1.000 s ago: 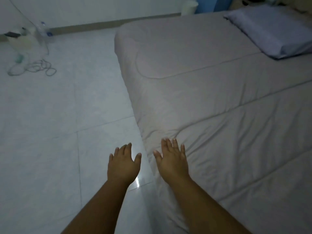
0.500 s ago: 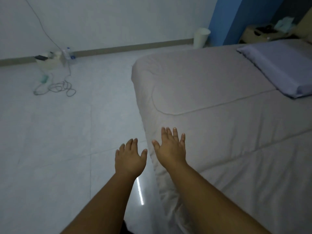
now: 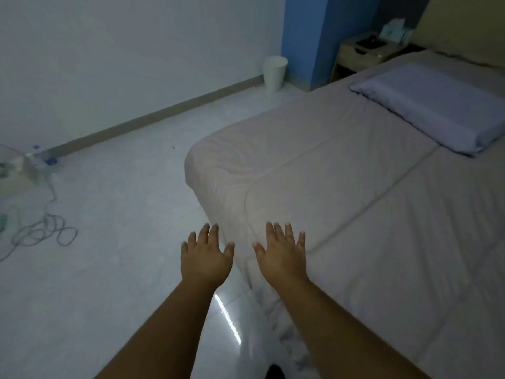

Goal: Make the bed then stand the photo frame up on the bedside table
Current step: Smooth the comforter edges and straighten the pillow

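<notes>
Beige quilt [image 3: 369,214] smooth; left hand [image 3: 205,259], right hand [image 3: 282,255] spread, perhaps hovering.

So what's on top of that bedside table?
A few dark flat items and a pale box-like thing sit on the bedside table; too small to identify. The bed hides its lower part.

1. View tilts up, so the bedside table [image 3: 355,60] and white bin [image 3: 274,73] show more fully now.
2. The left hand [image 3: 206,257] and right hand [image 3: 282,254] sit wider apart than before.
</notes>
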